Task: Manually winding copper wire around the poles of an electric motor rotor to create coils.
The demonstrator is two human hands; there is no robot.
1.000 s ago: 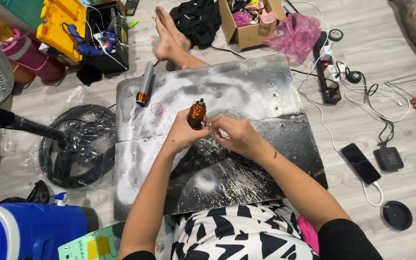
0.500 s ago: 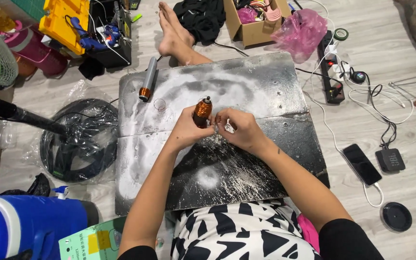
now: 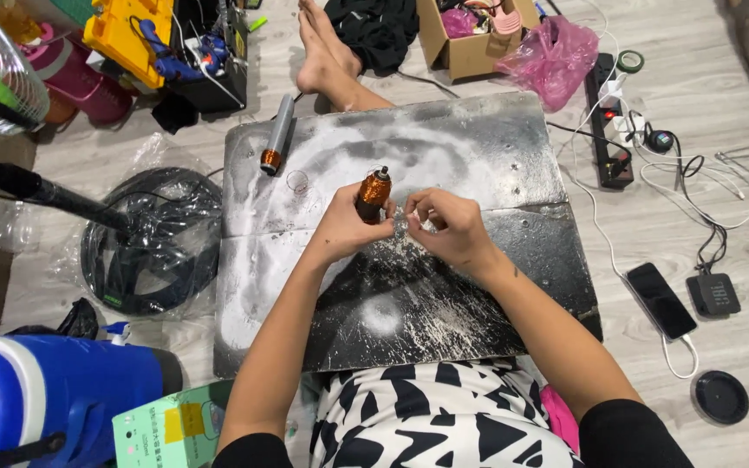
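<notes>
Left hand (image 3: 344, 227) grips a copper coil (image 3: 372, 194) upright, tip pointing away — right-hand (image 3: 448, 227) fingers pinch something tiny just beside it, above the board (image 3: 478, 165).

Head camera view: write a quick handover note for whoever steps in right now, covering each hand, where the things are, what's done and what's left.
Left hand: grips a small orange rotary tool, held upright over the work board.
Right hand: fingers pinched on something tiny next to the tool; too small to tell what.
Things: a second, grey tool with an orange end lies on the board's far left corner. The board is covered in white dust and scratch marks.
Done: the dust suggests much grinding already happened here.
Left: the small piece is in hand, not set down; how finished it is cannot be seen.
</notes>
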